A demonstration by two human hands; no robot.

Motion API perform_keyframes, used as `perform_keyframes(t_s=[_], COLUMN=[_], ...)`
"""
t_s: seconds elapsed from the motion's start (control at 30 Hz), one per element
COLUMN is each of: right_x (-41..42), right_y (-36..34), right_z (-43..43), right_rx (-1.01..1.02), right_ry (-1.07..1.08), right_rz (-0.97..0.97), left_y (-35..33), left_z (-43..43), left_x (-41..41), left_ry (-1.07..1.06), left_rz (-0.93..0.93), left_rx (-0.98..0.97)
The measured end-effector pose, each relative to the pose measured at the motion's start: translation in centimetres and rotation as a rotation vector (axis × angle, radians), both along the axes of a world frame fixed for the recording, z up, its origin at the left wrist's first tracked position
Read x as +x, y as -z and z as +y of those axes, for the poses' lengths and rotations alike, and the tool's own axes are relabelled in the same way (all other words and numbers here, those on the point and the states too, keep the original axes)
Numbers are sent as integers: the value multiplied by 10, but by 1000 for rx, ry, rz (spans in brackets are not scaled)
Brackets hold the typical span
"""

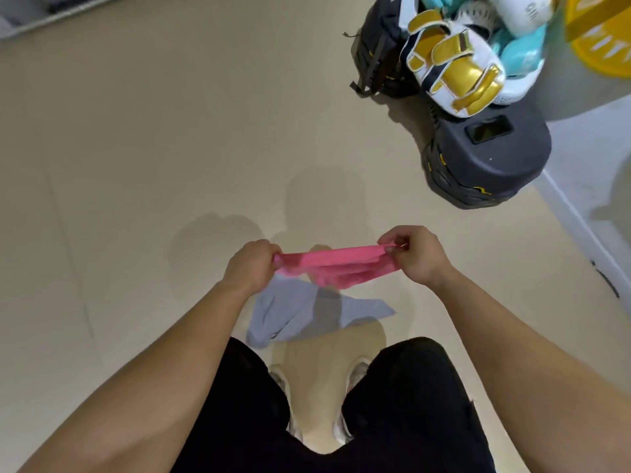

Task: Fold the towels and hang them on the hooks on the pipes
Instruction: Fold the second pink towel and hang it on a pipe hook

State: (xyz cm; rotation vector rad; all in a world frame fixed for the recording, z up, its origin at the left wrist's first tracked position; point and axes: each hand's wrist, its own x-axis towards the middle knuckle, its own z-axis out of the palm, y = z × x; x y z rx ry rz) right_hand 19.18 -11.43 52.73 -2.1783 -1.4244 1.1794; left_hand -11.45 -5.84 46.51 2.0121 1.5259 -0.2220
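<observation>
The person stands over the floor [136,165] with a pink towel [327,264] stretched between both hands. The left hand [252,264] grips one end with its fingers [271,250] curled round the cloth. The right hand [415,256] pinches the other end at its top edge. Held taut and level like this, the edges line up and the loose layers hang below, which suits making a fold in the air, not on a surface. A grey towel [307,315] lies crumpled on the floor just in front of the feet, probably waiting its turn. No hooks or pipes are in view. A black stool [488,155] and gold-and-white pads [454,73] sit well apart to the right.
</observation>
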Motion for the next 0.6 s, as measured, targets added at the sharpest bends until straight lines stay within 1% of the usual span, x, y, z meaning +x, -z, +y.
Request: perform_keyframes(t_s=[0.1, 0.2, 0.3, 0.37, 0.43, 0.5, 0.6], right_x=[15, 32, 50, 57, 60, 54, 43], right_y=[-105, -190, -249, -276, -292, -306, -329], right_z=[-17, -42, -69, -86, -100, -110, -117], right_rx=[5, -16, -85, -137, -138, -51, 129], right_ry=[31, 82, 147, 182, 163, 117, 25], right_rz=[12, 6, -27, -77, -159, -187, -66], left_y=[-109, -209, -289, -327, -353, -373, -398], left_z=[0, -5, -20, -34, -49, -62, -81], left_x=[10, 33, 66, 92, 118, 145, 176], left_ry=[-98, -155, -139, -83, -5, 69, 156], left_rz=[-83, -175, -334, -484, -566, -603, -655], left_rx=[77, 152, 105, 57, 5, -36, -65])
